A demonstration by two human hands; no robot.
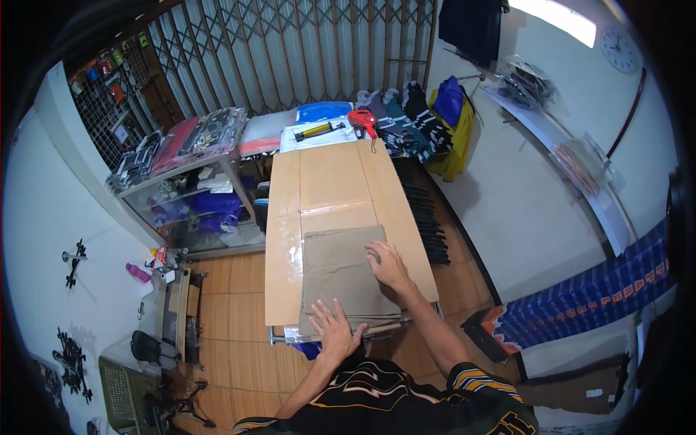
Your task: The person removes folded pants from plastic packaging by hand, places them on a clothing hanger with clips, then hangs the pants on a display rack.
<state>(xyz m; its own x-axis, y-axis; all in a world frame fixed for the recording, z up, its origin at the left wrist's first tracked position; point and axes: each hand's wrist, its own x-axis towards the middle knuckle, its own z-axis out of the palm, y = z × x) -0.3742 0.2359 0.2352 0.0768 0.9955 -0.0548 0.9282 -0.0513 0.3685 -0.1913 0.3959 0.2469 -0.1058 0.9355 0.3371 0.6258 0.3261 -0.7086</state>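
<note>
Holds the folded brown cloth [342, 262] flat on the near end of the table [335, 177], with left hand [335, 332] spread wide at its near edge and right hand [390, 268] loosely curled, unclamped, over its right side, apparently to prevent shifting.

Wall clock [619, 49], pink bottle [138, 272], green basket [122, 388].

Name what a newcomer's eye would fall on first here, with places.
First, the folded brown cloth on the near half of the tan board, beneath the left hand and right hand. Next, the bright red tool at the board's far end, and the glaring light at the top right.
</note>
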